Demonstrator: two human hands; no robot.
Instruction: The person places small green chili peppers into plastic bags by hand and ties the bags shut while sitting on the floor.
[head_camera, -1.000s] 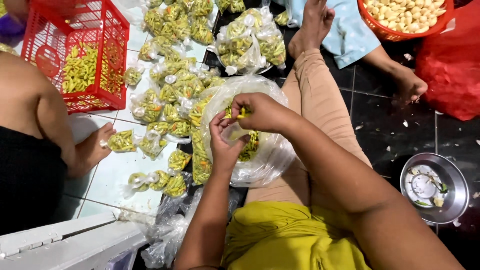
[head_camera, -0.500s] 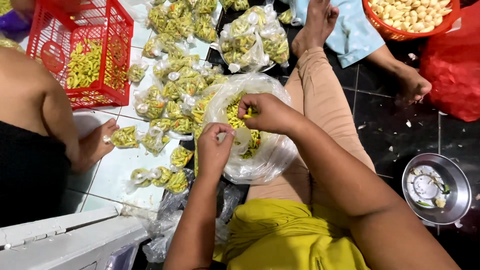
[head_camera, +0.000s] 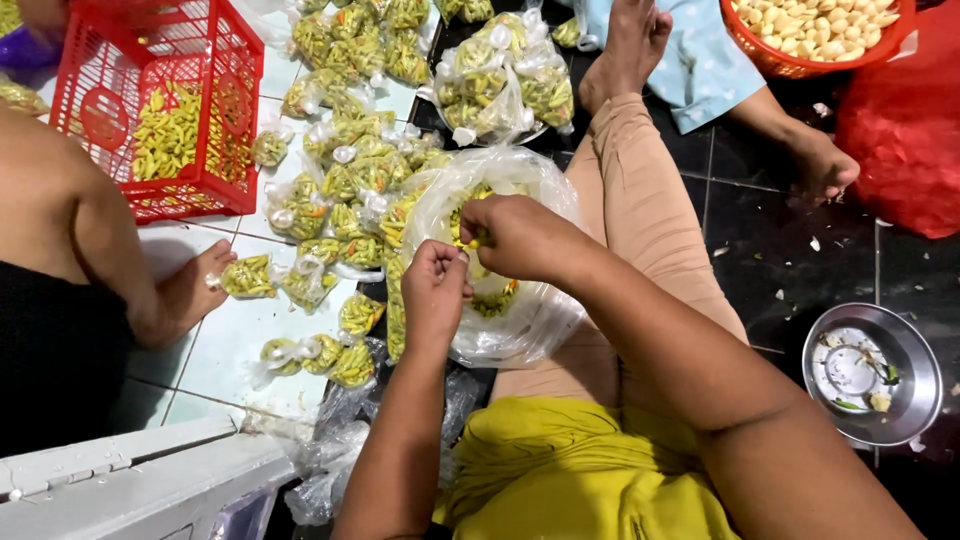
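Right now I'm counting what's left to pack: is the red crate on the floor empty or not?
Not empty. Through the mesh walls of the red crate, a heap of yellow-green chillies shows inside it.

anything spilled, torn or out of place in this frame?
Nothing torn that I can see. Pale scraps lie scattered on the dark floor tiles right of the legs. The small tied bags of chillies sit in a loose sprawl on the floor, not stacked. Both hands, left hand and right hand, are at the mouth of the large clear bag.

A clear plastic bag of yellow-green chillies lies beside many small knotted packets (same filling) on the floor.
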